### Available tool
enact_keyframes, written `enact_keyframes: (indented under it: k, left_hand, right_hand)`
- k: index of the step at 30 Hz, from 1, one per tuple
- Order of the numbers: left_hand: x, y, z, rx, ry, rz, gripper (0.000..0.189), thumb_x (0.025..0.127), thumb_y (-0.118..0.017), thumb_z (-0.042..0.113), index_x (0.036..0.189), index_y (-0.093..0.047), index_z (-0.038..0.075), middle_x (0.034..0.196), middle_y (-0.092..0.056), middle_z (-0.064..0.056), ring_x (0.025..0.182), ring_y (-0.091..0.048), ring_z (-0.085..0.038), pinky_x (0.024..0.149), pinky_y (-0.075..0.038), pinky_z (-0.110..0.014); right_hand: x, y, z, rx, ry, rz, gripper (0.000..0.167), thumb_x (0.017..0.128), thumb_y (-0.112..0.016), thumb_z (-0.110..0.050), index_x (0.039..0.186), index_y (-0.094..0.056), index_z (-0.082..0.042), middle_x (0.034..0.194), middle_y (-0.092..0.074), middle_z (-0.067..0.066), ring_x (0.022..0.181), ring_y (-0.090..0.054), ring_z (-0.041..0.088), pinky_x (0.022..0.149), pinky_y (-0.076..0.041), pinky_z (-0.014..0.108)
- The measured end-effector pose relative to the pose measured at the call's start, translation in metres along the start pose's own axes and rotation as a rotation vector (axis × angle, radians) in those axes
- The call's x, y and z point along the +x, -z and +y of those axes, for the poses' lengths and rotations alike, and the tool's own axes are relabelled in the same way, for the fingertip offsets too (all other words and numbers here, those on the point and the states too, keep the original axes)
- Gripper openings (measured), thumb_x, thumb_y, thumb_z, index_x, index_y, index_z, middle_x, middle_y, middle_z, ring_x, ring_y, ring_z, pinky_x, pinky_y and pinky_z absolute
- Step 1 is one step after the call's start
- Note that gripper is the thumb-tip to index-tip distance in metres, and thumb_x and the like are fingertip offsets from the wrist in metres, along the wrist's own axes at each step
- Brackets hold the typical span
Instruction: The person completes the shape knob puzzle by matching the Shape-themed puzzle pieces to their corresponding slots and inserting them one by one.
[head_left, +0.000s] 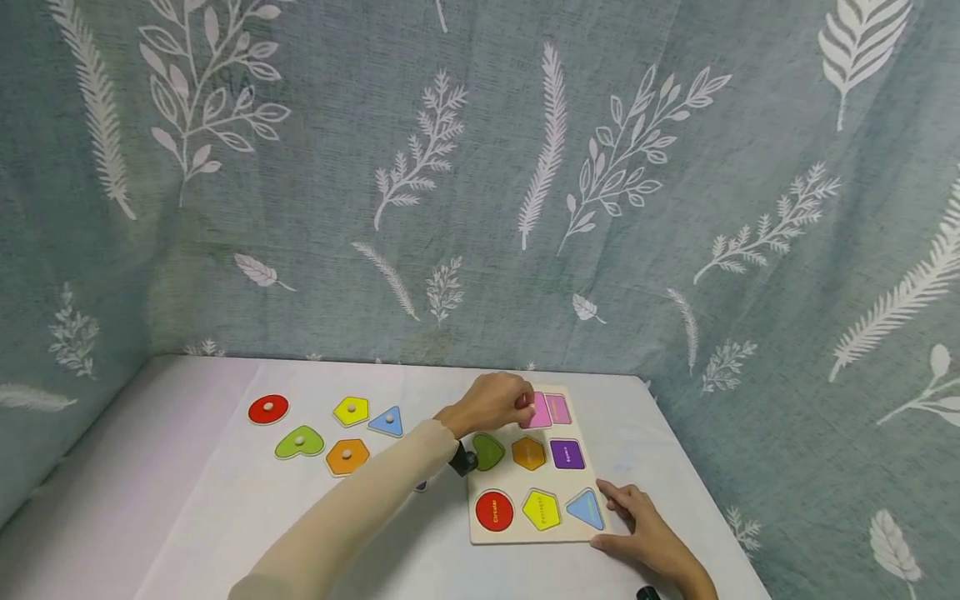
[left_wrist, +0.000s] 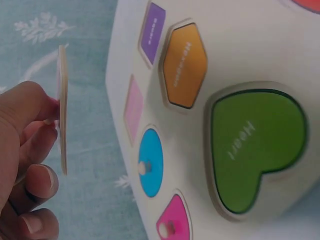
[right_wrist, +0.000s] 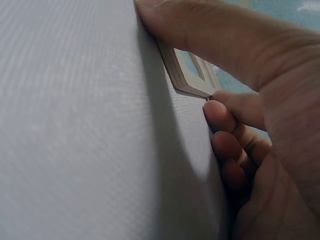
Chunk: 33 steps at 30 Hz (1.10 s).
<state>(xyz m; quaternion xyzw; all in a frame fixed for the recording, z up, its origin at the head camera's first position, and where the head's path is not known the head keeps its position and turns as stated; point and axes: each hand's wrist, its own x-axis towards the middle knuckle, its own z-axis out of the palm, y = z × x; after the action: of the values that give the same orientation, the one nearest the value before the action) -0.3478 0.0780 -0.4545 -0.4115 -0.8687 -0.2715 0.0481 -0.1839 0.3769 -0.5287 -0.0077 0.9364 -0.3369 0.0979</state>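
My left hand (head_left: 495,402) pinches a pink puzzle piece (head_left: 538,413) between thumb and fingers, above the far right of the wooden puzzle board (head_left: 517,479). Edge-on in the left wrist view, the thin piece (left_wrist: 63,120) stands upright. Beside it on the board is the printed pink rectangle recess (head_left: 559,408). My right hand (head_left: 641,529) holds the board's near right corner, thumb at the front edge and fingers along the right side. Inset on the board, a blue oval piece (left_wrist: 151,167) and a magenta piece (left_wrist: 176,220) show their knobs.
Left of the board lie loose knobbed pieces: a red oval (head_left: 268,409), green heart (head_left: 300,442), yellow pentagon (head_left: 351,410), blue triangle (head_left: 387,422) and orange hexagon (head_left: 347,457). A purple piece (head_left: 421,486) peeks out past the left sleeve. A patterned curtain (head_left: 480,183) hangs behind the table.
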Motion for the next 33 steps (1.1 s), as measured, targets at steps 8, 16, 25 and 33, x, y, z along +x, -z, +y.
enact_keyframes:
  k: [8, 16, 25, 33]
  left_hand:
    - [0.016, -0.012, -0.001, -0.017, 0.046, 0.000, 0.012, 0.098, -0.071, 0.026, 0.086, -0.071, 0.021, 0.069, -0.058, 0.014, 0.064, -0.052, -0.007, 0.058, -0.043, -0.023]
    - [0.020, -0.024, -0.004, -0.062, 0.126, -0.009, 0.012, 0.097, -0.071, 0.028, 0.090, -0.073, 0.018, 0.071, -0.059, 0.012, 0.067, -0.052, -0.008, 0.061, -0.043, -0.022]
    - [0.034, -0.044, -0.007, -0.067, 0.181, -0.026, 0.011, 0.093, -0.074, 0.025, 0.085, -0.070, 0.018, 0.068, -0.058, 0.009, 0.066, -0.051, -0.009, 0.061, -0.044, -0.023]
    - [0.056, -0.058, -0.011, 0.019, 0.181, -0.031, 0.012, 0.092, -0.074, 0.022, 0.084, -0.069, 0.015, 0.068, -0.057, 0.008, 0.065, -0.051, -0.010, 0.060, -0.044, -0.025]
  right_hand:
    - [0.000, -0.003, -0.001, 0.011, -0.026, 0.005, 0.095, 0.075, -0.091, -0.043, 0.153, -0.048, -0.009, 0.103, -0.048, 0.002, 0.099, -0.041, 0.020, 0.093, -0.043, 0.042]
    - [-0.001, -0.002, -0.001, 0.012, -0.025, 0.006, 0.094, 0.076, -0.090, -0.044, 0.154, -0.048, -0.011, 0.104, -0.047, 0.003, 0.101, -0.040, 0.020, 0.094, -0.042, 0.042]
    - [-0.002, -0.002, -0.001, -0.014, -0.030, 0.025, 0.094, 0.074, -0.091, -0.043, 0.153, -0.050, -0.011, 0.102, -0.046, 0.001, 0.100, -0.040, 0.019, 0.091, -0.043, 0.039]
    - [0.003, -0.003, 0.001, 0.017, -0.028, 0.020, 0.094, 0.074, -0.091, -0.044, 0.153, -0.050, -0.014, 0.104, -0.047, 0.001, 0.102, -0.041, 0.019, 0.096, -0.045, 0.038]
